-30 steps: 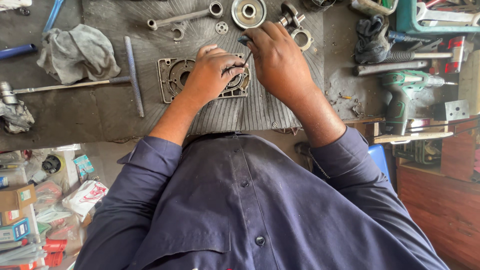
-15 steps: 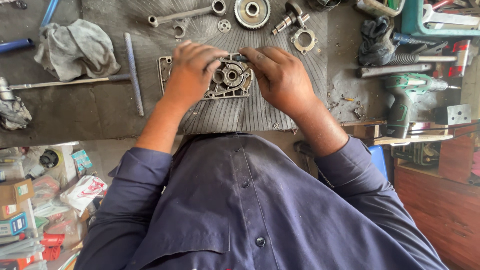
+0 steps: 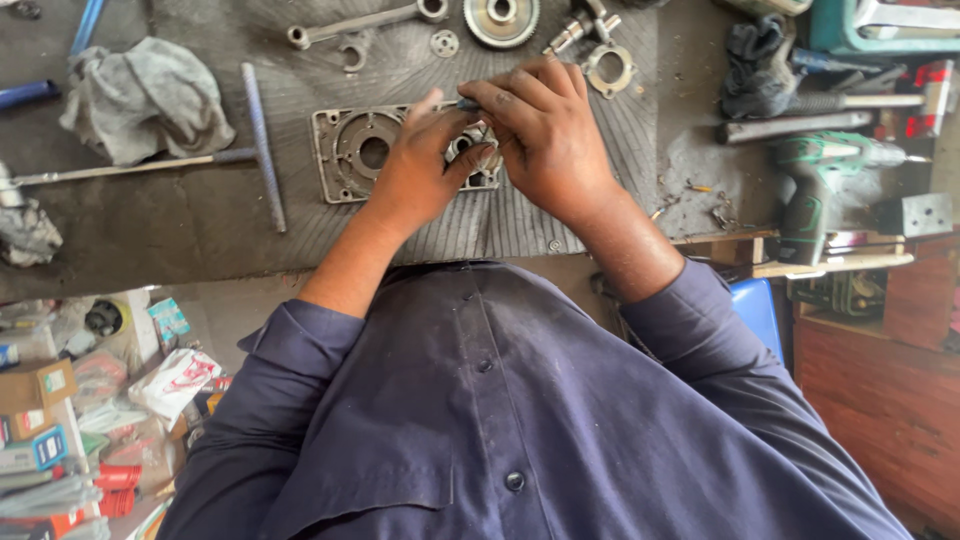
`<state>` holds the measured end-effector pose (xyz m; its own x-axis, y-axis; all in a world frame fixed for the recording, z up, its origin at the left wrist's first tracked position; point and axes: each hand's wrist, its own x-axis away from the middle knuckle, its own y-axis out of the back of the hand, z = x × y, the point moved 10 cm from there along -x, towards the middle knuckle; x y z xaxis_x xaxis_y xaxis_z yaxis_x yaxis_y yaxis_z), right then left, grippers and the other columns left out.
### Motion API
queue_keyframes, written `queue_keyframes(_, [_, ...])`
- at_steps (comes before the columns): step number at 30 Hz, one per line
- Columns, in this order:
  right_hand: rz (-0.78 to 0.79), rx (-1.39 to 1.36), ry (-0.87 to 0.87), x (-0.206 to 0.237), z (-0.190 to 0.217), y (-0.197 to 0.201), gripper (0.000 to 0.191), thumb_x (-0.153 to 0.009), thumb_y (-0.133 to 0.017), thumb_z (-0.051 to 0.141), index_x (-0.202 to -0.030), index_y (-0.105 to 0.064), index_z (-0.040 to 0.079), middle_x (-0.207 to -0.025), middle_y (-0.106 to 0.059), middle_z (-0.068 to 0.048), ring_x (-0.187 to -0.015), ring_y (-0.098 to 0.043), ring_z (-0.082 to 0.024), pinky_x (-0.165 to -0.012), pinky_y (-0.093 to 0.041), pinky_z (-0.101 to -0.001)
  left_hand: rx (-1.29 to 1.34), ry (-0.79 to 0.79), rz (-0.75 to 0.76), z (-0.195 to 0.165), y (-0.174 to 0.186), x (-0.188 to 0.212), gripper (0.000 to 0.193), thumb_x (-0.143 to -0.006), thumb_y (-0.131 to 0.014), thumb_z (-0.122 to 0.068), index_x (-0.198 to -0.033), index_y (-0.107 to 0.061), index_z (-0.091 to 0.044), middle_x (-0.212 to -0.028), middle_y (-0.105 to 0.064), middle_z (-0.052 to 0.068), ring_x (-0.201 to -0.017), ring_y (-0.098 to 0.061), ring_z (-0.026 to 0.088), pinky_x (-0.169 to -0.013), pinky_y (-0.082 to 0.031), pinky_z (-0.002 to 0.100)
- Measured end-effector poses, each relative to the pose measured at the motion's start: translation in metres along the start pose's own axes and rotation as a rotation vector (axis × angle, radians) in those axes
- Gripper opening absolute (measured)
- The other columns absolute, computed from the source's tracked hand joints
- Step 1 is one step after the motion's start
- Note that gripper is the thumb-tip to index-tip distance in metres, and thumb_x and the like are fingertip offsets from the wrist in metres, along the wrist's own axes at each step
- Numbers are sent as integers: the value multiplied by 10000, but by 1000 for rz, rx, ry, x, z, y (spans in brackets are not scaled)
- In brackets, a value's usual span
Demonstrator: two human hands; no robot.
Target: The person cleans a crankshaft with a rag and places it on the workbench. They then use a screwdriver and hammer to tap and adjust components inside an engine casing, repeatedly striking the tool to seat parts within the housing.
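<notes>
Ribbed grey mat (image 3: pixel 300 215) covers the bench top; all positions below are given relative to it.

Metal housing plate (image 3: pixel 365 150): rectangular, grey, with round bores, lying flat near the mat's centre. Its right part is covered by both hands.

Green cordless drill (image 3: pixel 815 185): off the mat's right edge, lying on the bench.

Grey rag (image 3: pixel 145 95): off the mat's left edge, crumpled.

T-handle wrench (image 3: pixel 262 145): across the mat's left edge, crossbar on the mat, shaft running off to the left.

Left hand (image 3: pixel 420 170): on the plate's right half, fingers curled narrow around a small metal part (image 3: pixel 482 142) seated there, thumb pointing up.

Right hand (image 3: pixel 545 135): pressed against the left hand over the same part, fingers bent close and pinching something thin at the fingertips; probably a small tool or pin, the view is too crowded to tell.

Gear wheel (image 3: pixel 502 15): at the mat's top edge.

Small ring flange (image 3: pixel 608 68): near the mat's top right corner, just beside the right hand.
</notes>
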<state>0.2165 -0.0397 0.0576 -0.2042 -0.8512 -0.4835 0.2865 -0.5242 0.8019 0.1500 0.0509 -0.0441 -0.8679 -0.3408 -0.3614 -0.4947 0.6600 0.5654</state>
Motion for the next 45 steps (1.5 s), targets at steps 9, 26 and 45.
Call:
queue_keyframes(9, [-90,-22,-117,43,-22,2,531,-910,-827,179,-1403,-636,129,-1201,-605,-93,-1123,-560,-313,-1009,-412,-476,92,-60,-9,-4,-14,-11,179,-924,-691,26,-1089,-703,-41,-1034,-740,141,-927,-728,365,-774,-574,432])
queue_keyframes(26, [-339,663,-1673,279,-343,223,793,-783,-803,660,-1216,-631,18,-1337,-564,-263,-1306,-415,-515,-1093,-314,-598,315,-42,70,-15,-14,-19,282,-923,-607,133,-1175,-646,13,-1011,-736,94,-924,-759,214,-839,-613,322])
queue_keyframes(45, [-855,262,-1680,293,-340,230,487,-839,-580,485,-1086,-775,114,-1061,-792,-78,-1027,-747,-189,-871,-566,-374,311,-50,146,-23,-14,-32,237,-863,-539,184,-1015,-665,52,-954,-738,116,-890,-755,234,-834,-619,325])
